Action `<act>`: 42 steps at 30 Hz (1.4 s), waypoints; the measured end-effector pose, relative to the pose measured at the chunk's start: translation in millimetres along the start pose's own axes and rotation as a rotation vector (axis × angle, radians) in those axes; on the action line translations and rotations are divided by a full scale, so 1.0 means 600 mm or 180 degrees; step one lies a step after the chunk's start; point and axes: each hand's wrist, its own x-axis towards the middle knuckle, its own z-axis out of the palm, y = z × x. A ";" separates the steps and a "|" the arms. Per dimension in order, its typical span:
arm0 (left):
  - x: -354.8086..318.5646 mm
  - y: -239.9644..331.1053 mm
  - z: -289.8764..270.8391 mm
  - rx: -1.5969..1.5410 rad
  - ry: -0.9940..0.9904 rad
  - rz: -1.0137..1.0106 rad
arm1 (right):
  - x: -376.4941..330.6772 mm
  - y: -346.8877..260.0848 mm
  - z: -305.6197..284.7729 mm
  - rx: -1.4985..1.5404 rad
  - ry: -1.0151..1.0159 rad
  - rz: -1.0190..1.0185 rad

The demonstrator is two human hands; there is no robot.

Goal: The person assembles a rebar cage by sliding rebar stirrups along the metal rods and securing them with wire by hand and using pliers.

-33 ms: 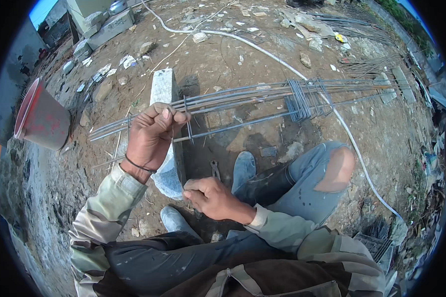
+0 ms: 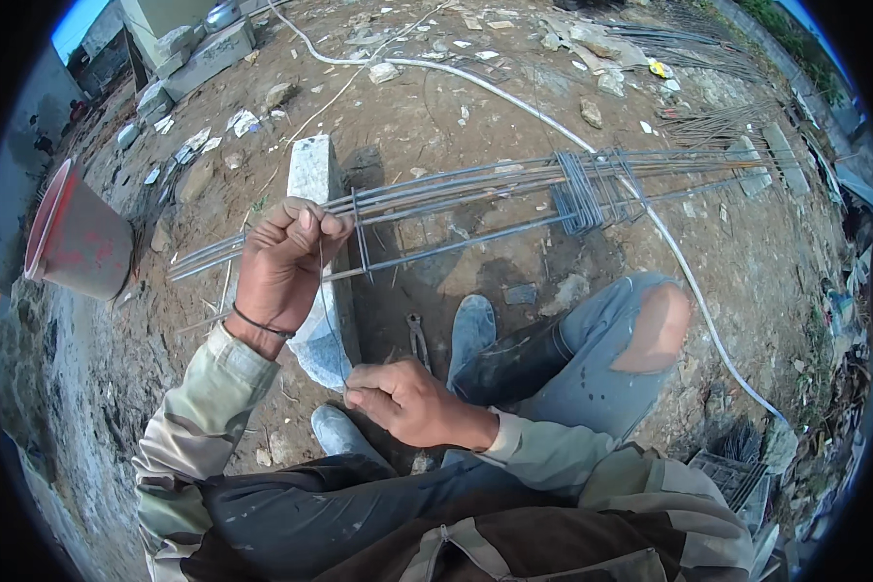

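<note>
Grey steel rebar cage [image 2: 514, 199] and pale concrete block [image 2: 312, 175] bar my twelve o'clock; bare dirt ground [image 2: 436, 107] beyond lies open.

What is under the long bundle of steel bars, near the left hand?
A grey concrete block lies under the steel bars and holds them off the dirt ground. The left hand covers the spot where bars and block meet, so contact there cannot be seen.

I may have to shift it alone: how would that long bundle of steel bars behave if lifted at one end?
The steel bars look thin and long, so they would probably sag and whip. Loose stirrup loops might slide along. Likely heavy overall.
</note>
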 end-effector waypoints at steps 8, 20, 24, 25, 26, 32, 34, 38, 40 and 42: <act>0.048 0.098 0.077 -0.0547 -0.1081 0.0440 | -0.020 -0.063 -0.146 0.4621 -0.0897 0.1169; 0.082 0.072 0.029 0.1521 0.0648 -0.0391 | 0.042 0.131 -0.697 -0.4839 0.0338 0.1441; 0.036 0.036 -0.032 0.1308 0.0956 -0.0873 | -0.012 0.256 -0.664 -0.4657 0.1035 0.2364; 0.024 0.033 -0.046 0.1265 0.1020 -0.0978 | -0.012 0.262 -0.653 -0.4814 0.1128 0.2325; 0.014 0.030 -0.060 0.1249 0.1118 -0.1089 | -0.009 0.263 -0.642 -0.4985 0.1259 0.2111; -0.033 0.003 -0.135 0.1034 0.1376 -0.1297 | 0.051 0.246 -0.551 -0.4655 0.0738 0.1917; -0.039 -0.012 -0.145 0.0958 0.1419 -0.1532 | 0.083 0.261 -0.486 -0.4373 0.0656 0.1547; -0.036 -0.046 -0.136 0.0853 0.1369 -0.1794 | 0.153 0.286 -0.358 -0.3688 0.0398 0.1433; -0.034 -0.056 -0.128 0.0772 0.1266 -0.1788 | 0.172 0.290 -0.319 -0.3460 0.0369 0.1611; -0.035 -0.056 -0.125 0.0811 0.1310 -0.1837 | 0.174 0.287 -0.312 -0.3484 0.0494 0.1593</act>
